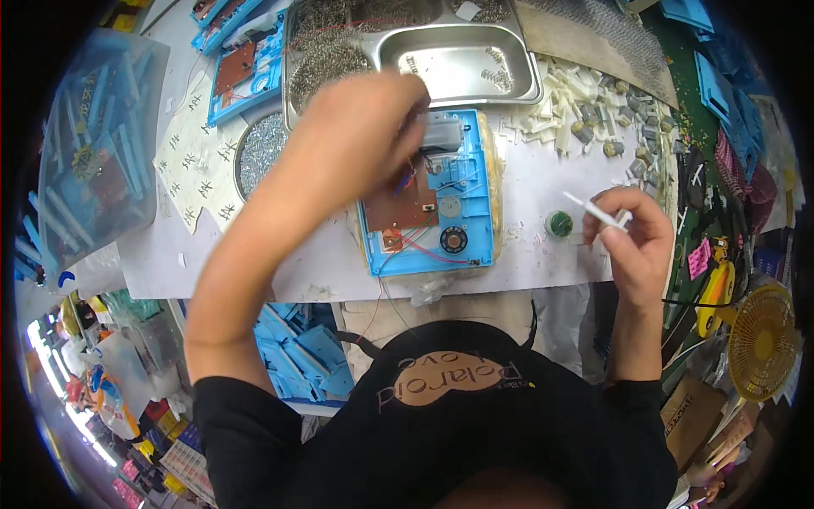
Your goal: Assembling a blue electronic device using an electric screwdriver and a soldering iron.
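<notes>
A blue plastic casing (479, 195) lies open on the table in front of me. It holds a brown circuit board (394, 204), a small round black speaker (454, 240), a grey motor-like part (443, 133) and thin coloured wires. My left hand (369, 119) is over the casing's far left part, fingers curled down and slightly blurred; what they pinch is hidden. To the right of the casing, my right hand (634, 242) grips a slim white plastic piece (593, 209) between thumb and fingers, above the table. A small round green item (559, 223) sits just left of that hand.
A metal tray (536, 81) with heaps of small screws and springs stands beyond the casing. White plastic parts (551, 110) and small grey motors (615, 148) lie at the far right. More blue casings (222, 100) and a clear bin (153, 127) are at the left.
</notes>
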{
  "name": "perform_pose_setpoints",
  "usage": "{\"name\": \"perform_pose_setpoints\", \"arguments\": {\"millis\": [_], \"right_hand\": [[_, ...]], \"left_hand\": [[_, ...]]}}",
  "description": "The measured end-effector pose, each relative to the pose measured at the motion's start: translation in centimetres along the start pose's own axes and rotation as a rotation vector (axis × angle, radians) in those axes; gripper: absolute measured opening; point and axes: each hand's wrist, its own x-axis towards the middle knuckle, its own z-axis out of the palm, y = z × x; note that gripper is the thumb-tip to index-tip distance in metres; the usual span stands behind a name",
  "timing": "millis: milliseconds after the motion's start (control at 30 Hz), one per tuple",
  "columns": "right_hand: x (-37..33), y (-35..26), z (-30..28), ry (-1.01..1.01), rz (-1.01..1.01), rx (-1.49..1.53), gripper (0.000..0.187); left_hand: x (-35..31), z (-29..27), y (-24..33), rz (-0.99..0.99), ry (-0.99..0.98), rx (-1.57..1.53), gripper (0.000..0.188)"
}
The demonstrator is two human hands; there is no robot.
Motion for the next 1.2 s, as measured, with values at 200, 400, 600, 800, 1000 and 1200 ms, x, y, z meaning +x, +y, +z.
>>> {"name": "perform_pose_setpoints", "arguments": {"millis": [200,400,600,800,1000,1200], "right_hand": [[1.1,-1.3,6.3,-0.350,-0.372,-0.399,0.032],[1.9,-1.6,7.1,-0.451,-0.543,-0.548,0.039],[1.1,-1.5,7.6,-0.452,-0.725,-0.770,0.043],[0.4,-0.6,4.8,-0.410,-0.449,-0.449,0.040],[-0.3,0.2,3.6,-0.303,-0.394,-0.300,0.037],[-0.5,0.7,2.4,-0.222,-0.353,-0.247,0.036]], "left_hand": [[-10.4,0.4,7.0,-0.349,0.053,-0.997,0.019],[-12.7,3.2,9.0,-0.718,0.001,-1.667,0.024],[-12.5,3.8,8.9,-0.582,-0.036,-1.338,0.025],[-7.2,3.1,6.9,-0.288,0.045,-0.586,0.015],[-3.0,6.5,5.2,-0.131,0.032,0.001,0.012],[-3.6,6.3,4.8,-0.192,0.073,-0.249,0.014]]}}
